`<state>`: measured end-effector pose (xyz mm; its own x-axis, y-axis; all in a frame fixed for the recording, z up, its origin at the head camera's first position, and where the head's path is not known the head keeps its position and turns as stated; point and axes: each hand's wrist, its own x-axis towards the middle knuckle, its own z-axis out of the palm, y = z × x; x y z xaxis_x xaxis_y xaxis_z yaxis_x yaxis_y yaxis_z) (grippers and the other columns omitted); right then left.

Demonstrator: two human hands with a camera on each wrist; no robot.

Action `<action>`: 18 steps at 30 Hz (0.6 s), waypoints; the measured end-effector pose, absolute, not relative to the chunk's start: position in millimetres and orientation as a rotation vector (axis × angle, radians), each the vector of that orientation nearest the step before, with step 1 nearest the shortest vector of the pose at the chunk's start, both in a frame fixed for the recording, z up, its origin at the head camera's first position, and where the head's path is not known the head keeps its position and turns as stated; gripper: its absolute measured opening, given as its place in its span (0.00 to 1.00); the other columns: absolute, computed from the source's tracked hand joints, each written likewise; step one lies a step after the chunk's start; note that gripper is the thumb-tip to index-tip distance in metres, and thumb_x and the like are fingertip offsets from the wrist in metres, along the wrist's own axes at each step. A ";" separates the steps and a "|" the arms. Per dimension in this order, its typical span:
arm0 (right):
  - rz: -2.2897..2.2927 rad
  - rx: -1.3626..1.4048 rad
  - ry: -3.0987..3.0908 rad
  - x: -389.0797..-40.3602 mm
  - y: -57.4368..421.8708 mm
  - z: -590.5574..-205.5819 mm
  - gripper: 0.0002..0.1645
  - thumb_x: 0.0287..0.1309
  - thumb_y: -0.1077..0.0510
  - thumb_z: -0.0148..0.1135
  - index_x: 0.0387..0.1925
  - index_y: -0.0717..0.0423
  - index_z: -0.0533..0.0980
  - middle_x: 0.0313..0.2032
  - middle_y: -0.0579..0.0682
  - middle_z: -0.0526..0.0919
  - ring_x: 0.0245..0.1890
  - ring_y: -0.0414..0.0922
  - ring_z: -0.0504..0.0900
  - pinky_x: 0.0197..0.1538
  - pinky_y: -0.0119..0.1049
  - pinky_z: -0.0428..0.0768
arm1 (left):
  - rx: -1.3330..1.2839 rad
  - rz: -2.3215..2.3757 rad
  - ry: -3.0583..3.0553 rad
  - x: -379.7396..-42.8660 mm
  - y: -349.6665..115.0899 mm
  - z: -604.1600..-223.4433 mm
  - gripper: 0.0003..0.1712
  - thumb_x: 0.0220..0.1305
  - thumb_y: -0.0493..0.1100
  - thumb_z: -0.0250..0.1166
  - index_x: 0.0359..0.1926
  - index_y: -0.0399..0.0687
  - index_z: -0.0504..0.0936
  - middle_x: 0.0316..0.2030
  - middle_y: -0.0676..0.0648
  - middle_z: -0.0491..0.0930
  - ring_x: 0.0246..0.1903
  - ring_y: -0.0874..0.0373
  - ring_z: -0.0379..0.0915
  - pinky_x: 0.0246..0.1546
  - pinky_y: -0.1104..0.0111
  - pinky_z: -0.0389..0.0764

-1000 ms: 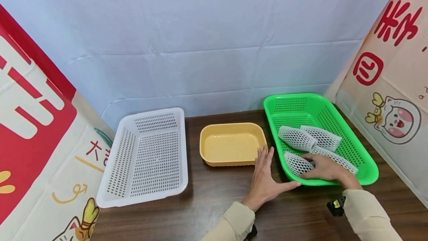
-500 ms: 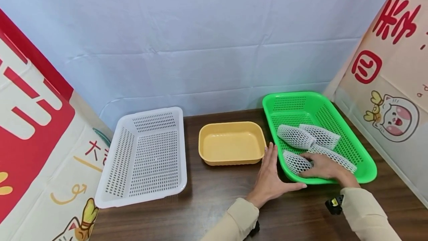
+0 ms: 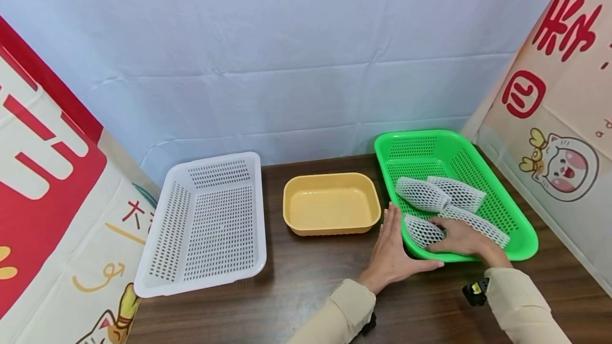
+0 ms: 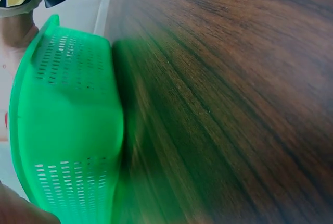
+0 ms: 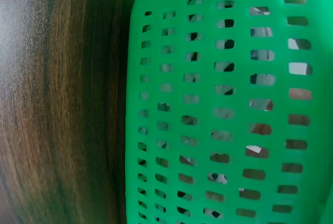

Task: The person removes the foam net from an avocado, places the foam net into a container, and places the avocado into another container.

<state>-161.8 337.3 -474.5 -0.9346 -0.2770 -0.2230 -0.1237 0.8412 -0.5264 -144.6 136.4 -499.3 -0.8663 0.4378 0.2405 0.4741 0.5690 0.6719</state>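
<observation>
In the head view, a green perforated basket at the right holds several white foam net sleeves; whether anything is inside them cannot be told. My right hand reaches into the basket, thumb and fingers around the right end of the front-left foam net sleeve. At the basket's front-left corner, my left hand stands with straight fingers along the outer side and its thumb at the front rim. The left wrist view has the basket's wall and part of my left hand at the lower left. Mostly basket wall fills the right wrist view.
More foam net sleeves lie behind and beside the held one. A shallow yellow tray stands left of the green basket. Farther left is a white perforated basket. All stand on a dark wooden table before a white cloth backdrop.
My left hand has moved right, from beside the yellow tray to the green basket's corner. The right hand stays around the front-left foam net sleeve. The head view has shifted slightly.
</observation>
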 end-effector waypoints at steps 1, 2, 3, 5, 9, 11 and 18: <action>-0.752 -0.305 2.729 -161.7 337.2 -474.2 0.47 0.41 0.43 0.67 0.55 0.72 0.63 0.49 0.67 0.70 0.47 0.62 0.69 0.42 0.53 0.70 | -0.799 -1.190 -2.740 -145.1 137.0 -499.5 0.69 0.37 0.75 0.58 0.67 0.52 0.27 0.67 0.51 0.28 0.64 0.60 0.25 0.61 0.65 0.47; -0.751 -0.305 2.728 -161.5 337.0 -473.9 0.47 0.41 0.43 0.67 0.55 0.72 0.63 0.49 0.67 0.70 0.47 0.62 0.69 0.42 0.53 0.70 | -0.801 -1.188 -2.738 -145.6 137.4 -499.7 0.68 0.37 0.75 0.58 0.66 0.52 0.26 0.67 0.50 0.28 0.64 0.60 0.25 0.61 0.65 0.46; -0.750 -0.304 2.725 -161.5 336.9 -474.0 0.47 0.41 0.43 0.67 0.55 0.72 0.63 0.50 0.67 0.70 0.47 0.62 0.69 0.42 0.53 0.70 | -0.803 -1.188 -2.739 -146.0 137.7 -500.2 0.68 0.38 0.75 0.58 0.66 0.52 0.26 0.67 0.50 0.28 0.64 0.61 0.24 0.61 0.65 0.46; -0.743 -0.293 2.726 -161.3 336.5 -473.6 0.48 0.42 0.42 0.66 0.55 0.71 0.63 0.50 0.67 0.69 0.48 0.62 0.69 0.42 0.53 0.70 | -0.810 -1.203 -2.732 -146.7 137.9 -500.6 0.68 0.38 0.75 0.58 0.66 0.52 0.26 0.67 0.50 0.28 0.64 0.61 0.23 0.61 0.64 0.46; -0.739 -0.265 2.725 -161.4 336.5 -473.5 0.49 0.42 0.40 0.65 0.56 0.71 0.62 0.51 0.67 0.68 0.49 0.62 0.68 0.43 0.54 0.70 | -0.817 -1.240 -2.720 -147.4 137.5 -501.8 0.67 0.39 0.74 0.59 0.67 0.49 0.29 0.67 0.50 0.28 0.64 0.62 0.23 0.61 0.64 0.45; -0.741 -0.270 2.725 -161.5 336.7 -473.2 0.49 0.43 0.40 0.65 0.56 0.72 0.62 0.51 0.68 0.68 0.49 0.63 0.68 0.43 0.54 0.70 | -0.815 -1.250 -2.717 -147.7 137.4 -502.9 0.67 0.40 0.74 0.59 0.68 0.48 0.31 0.67 0.50 0.29 0.64 0.62 0.23 0.61 0.64 0.45; -0.752 -0.259 2.717 -160.9 336.1 -475.0 0.50 0.42 0.40 0.65 0.57 0.71 0.61 0.52 0.68 0.67 0.49 0.63 0.67 0.43 0.54 0.70 | -0.789 -1.313 -2.708 -146.8 137.5 -508.3 0.63 0.43 0.71 0.59 0.68 0.50 0.32 0.67 0.52 0.28 0.64 0.60 0.26 0.61 0.63 0.48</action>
